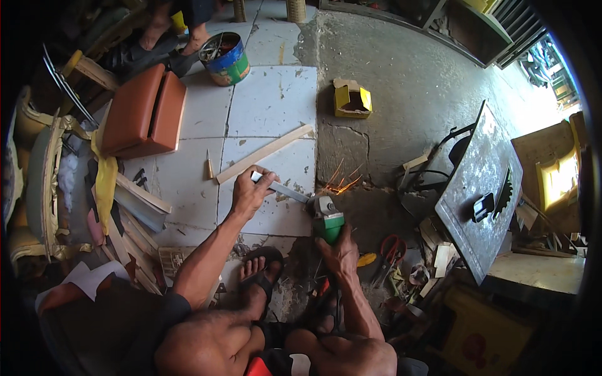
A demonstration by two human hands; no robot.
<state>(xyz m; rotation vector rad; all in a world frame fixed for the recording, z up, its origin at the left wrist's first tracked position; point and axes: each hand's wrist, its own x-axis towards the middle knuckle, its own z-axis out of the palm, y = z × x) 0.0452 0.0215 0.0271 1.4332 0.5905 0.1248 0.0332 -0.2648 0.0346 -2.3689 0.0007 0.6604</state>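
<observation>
Holding a metal strip (290, 190) in the left hand (249, 189) — clamped in that grip near the left end — and slanting it rightward over the white tiles (269, 94). Holding a green grinder (329, 227) in the right hand (342, 255), with that grip closed round the body and the head pointed far, up against the right end of the strip. Throwing orange sparks (342, 185) just beyond the head, over the dark concrete (407, 75). Too small to tell exactly where disc meets metal.

Just beyond the left hand, lying on the tiles: a wooden lath (266, 153), sloping from near left to far right, and, left of its near end, an awl (209, 168). Farther left: a brown cushion (135, 113), with a yellow cloth (105, 188) hanging on its near side. Far, beyond the lath: a paint tin (231, 74) filled with mixed bits, close to a co-worker's feet (153, 34). On the concrete, far and right of the tiles: an open yellow box (353, 105). Near right of the grinder: red-handled scissors (390, 250). Farther right — a metal table (473, 163) with a toothed blade (504, 195) jutting from its top.
</observation>
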